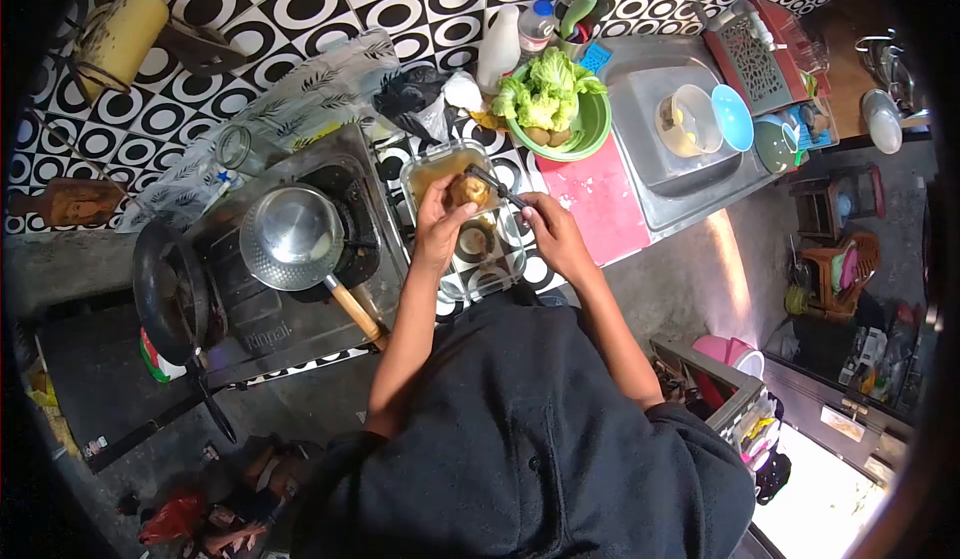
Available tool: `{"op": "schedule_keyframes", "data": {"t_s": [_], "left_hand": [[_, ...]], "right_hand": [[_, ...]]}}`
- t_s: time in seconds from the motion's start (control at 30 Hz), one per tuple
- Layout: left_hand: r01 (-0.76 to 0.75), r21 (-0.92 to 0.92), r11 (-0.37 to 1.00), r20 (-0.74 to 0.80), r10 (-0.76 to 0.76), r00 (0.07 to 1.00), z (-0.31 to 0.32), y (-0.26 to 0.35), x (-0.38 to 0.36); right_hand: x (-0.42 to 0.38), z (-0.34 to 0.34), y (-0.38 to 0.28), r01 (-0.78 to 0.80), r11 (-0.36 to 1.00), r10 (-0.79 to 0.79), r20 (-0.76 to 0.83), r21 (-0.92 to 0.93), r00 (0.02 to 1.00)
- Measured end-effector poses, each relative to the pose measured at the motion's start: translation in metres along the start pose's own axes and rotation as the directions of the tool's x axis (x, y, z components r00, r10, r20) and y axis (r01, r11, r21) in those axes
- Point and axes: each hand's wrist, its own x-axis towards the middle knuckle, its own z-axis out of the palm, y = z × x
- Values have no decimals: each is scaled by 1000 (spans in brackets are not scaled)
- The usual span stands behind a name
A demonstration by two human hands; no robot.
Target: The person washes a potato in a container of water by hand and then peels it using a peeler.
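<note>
A roundish brown potato (470, 191) is held in my left hand (438, 221), whose fingers curl round its left side. My right hand (552, 231) is closed on the handle of a black peeler (492, 181), and the tool's head lies against the potato's upper right. Both hands are over a clear rectangular container (408, 181) with brownish water in its far part. Just beyond, to the right, stands a green bowl (600, 131) with leafy lettuce (550, 89) and some brown roundish items. A pink cutting board (600, 209) with small scraps lies right of my right hand.
On the left, a strainer pan (290, 234) with a wooden handle rests on the stove (260, 329), beside a black frying pan (170, 289). A metal sink (640, 129) on the right holds a clear tub (688, 119) and a blue bowl (732, 117). Bottles (500, 49) stand behind the green bowl.
</note>
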Motion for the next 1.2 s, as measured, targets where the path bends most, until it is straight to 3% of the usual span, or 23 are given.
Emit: {"op": "schedule_keyframes", "data": {"t_s": [0.2,0.3,0.6,1.0,1.2], "left_hand": [[-6,15,1000,-19,6,1000,-4,-3,-2],[-28,100,995,-35,32,999,-8,-2,-5],[-72,187,980,5,73,997,-12,-1,-5],[-95,116,989,29,92,995,-16,-6,-4],[-176,150,973,76,167,983,-20,-12,-2]], "right_hand": [[-4,0,-10,-51,999,51,-6,9,999],[-3,1,-10,23,998,-23,-17,-51,1000],[-4,7,-7,-5,998,3,-31,-69,1000],[-9,15,-5,-57,997,54,-62,-48,997],[-5,17,-9,-39,997,34,-68,-73,997]]}}
